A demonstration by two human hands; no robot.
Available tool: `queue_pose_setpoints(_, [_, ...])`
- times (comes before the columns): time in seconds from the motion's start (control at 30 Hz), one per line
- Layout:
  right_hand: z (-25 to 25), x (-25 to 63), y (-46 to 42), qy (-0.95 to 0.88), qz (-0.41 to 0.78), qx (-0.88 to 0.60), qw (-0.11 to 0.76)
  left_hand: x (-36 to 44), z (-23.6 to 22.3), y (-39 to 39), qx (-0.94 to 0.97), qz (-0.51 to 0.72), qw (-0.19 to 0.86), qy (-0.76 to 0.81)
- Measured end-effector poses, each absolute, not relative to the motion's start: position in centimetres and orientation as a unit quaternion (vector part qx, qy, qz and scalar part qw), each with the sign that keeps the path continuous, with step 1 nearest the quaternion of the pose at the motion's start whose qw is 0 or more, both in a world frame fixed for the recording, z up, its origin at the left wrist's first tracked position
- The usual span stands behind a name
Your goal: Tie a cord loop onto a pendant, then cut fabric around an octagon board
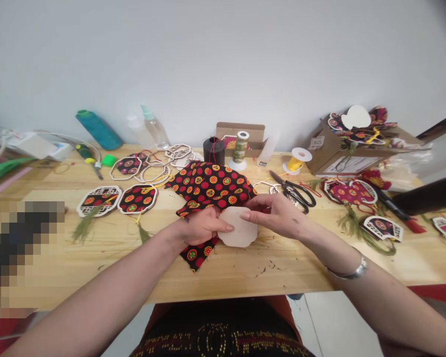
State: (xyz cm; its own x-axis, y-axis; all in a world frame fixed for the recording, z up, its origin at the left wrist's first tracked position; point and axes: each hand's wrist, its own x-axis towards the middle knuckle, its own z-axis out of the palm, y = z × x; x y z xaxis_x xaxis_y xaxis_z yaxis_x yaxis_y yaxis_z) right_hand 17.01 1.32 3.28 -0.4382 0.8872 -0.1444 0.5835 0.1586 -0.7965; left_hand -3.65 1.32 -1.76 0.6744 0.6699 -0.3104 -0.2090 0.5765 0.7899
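A pale wooden lantern-shaped plate [241,232] lies on a black cloth with red and yellow flower dots [210,186] near the table's front edge. My left hand [201,227] pinches the plate's left side together with the cloth, thumb on top. My right hand [278,214] grips the plate's upper right edge, fingers curled over the cloth's fold. Part of the cloth hangs out below my left hand.
Black scissors [295,192] lie right of my right hand. Finished lantern ornaments [137,198] with tassels lie at the left and right. Spools of thread [241,147], a yellow cord reel [295,162], cardboard boxes [332,148] and bottles [154,130] line the back of the wooden table [96,263].
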Motion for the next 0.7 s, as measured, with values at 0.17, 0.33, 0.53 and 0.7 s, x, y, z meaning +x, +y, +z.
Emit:
queue_pose_setpoints(0.17, [2.7, 15.9, 1.9, -0.740, 0.441, -0.470, 0.193, -3.6, -1.9, 1.2, 0.406, 0.241, 0.817, 0.332])
queue_pose_setpoints(0.33, [2.8, 16.2, 2.3, -0.740, 0.448, -0.473, 0.166, -3.7, -1.9, 1.3, 0.436, 0.240, 0.793, 0.350])
queue_pose_setpoints(0.53, [1.8, 17.1, 3.1, -0.668, 0.591, -0.419, 0.169, -3.6, -1.4, 1.1, 0.438, 0.208, 0.777, 0.402])
queue_pose_setpoints(0.7, [1.3, 17.2, 3.1, -0.624, 0.616, -0.439, 0.196, -3.7, -1.3, 1.1, 0.450, 0.212, 0.771, 0.398])
